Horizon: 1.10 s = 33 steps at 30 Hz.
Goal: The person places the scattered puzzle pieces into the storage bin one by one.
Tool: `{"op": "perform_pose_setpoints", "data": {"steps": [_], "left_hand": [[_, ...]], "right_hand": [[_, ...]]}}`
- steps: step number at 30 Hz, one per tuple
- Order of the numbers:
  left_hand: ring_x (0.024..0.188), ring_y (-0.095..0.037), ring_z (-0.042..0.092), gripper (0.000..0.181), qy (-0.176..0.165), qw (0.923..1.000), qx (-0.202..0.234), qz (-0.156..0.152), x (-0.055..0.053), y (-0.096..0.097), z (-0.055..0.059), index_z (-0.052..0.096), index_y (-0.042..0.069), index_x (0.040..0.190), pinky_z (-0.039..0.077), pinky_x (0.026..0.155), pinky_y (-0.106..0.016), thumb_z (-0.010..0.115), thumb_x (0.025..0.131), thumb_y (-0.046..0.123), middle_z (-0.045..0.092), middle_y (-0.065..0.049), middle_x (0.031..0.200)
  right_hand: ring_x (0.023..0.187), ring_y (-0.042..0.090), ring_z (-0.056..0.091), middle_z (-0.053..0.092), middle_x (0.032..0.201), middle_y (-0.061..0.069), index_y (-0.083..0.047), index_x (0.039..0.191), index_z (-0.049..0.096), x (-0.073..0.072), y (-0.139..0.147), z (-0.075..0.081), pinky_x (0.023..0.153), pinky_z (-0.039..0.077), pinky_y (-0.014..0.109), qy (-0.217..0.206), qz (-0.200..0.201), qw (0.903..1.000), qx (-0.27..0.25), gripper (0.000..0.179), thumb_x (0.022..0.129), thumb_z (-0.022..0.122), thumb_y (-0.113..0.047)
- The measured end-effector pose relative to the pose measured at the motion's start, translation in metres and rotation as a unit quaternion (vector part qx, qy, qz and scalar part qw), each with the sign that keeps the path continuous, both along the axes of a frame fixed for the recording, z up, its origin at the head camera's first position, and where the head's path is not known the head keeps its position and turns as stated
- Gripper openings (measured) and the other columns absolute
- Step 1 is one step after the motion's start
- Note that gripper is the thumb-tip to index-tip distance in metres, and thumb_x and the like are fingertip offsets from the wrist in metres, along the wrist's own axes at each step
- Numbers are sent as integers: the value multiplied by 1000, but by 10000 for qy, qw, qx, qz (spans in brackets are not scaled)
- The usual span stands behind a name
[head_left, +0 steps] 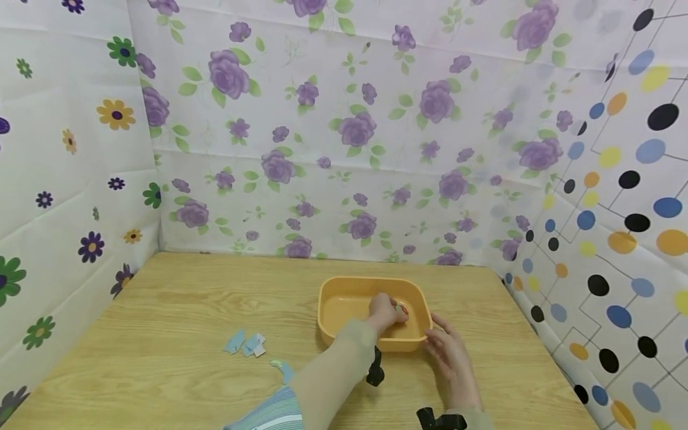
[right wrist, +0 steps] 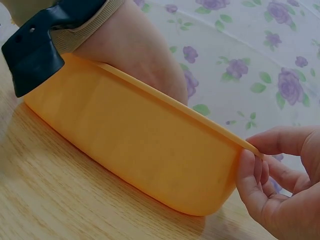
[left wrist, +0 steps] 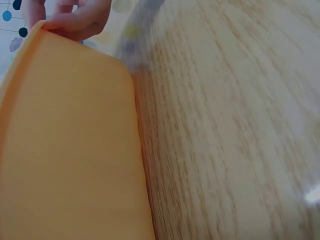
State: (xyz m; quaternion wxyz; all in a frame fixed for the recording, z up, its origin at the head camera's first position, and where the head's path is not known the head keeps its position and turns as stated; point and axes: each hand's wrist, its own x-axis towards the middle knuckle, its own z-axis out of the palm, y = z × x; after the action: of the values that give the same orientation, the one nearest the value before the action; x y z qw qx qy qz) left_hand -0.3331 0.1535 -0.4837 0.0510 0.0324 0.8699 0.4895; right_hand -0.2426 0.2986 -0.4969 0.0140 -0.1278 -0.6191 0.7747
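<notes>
An orange plastic basin (head_left: 344, 341) stands on the wooden table. Reaching over its near rim, my left hand (head_left: 380, 313) is down inside, fingers curled about a small green-and-red thing (head_left: 402, 309); its kind is too small to tell. My right hand (head_left: 450, 355) pinches the basin's right near corner between thumb and fingers. The right wrist view shows this hand (right wrist: 280, 182) gripping the rim closely, while the basin wall (right wrist: 150, 145) hides the left hand. In the left wrist view the basin's outer side (left wrist: 75, 135) fills the left part.
Several light blue paper-like scraps (head_left: 235, 342) lie on the table (head_left: 188, 310) left of the basin. A curved light blue and green piece (head_left: 283, 369) lies nearer, partly behind the left forearm. Patterned cloths (head_left: 322, 149) rise along the table's back and sides.
</notes>
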Motion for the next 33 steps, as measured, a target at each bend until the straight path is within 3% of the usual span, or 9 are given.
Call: {"op": "perform_pose_setpoints", "data": {"steps": [11,18,25,33], "left_hand": [[83,-23,62,37,262,9988,-396,-124,5,-6,1,70,-3,95,54,77,-29,89,69,15,68,-10,88],[86,-22,62,42,-28,9998,-199,-55,3,-6,2,69,-2,104,54,77,-31,88,72,17,68,-11,96],[94,-27,65,41,123,9995,-253,-150,6,-9,3,68,-5,103,56,82,-32,88,73,16,69,-13,99],[85,-21,67,44,197,9975,-167,-655,-2,-19,13,70,-1,112,56,74,-30,84,78,22,72,-12,105]], "right_hand": [[86,5,62,63,98,-4,2,149,30,-1,-3,-1,75,52,18,-7,50,10000,36,60,94,54,-1],[86,5,62,64,97,-5,2,149,30,0,-4,-1,77,53,19,-14,49,10000,76,60,94,53,-1],[87,4,63,64,98,-6,0,150,29,0,-3,-1,80,53,19,-73,117,9999,67,61,95,54,-2],[83,3,63,65,93,-7,2,150,27,0,0,1,76,53,17,-36,83,10000,6,61,95,52,0]]}}
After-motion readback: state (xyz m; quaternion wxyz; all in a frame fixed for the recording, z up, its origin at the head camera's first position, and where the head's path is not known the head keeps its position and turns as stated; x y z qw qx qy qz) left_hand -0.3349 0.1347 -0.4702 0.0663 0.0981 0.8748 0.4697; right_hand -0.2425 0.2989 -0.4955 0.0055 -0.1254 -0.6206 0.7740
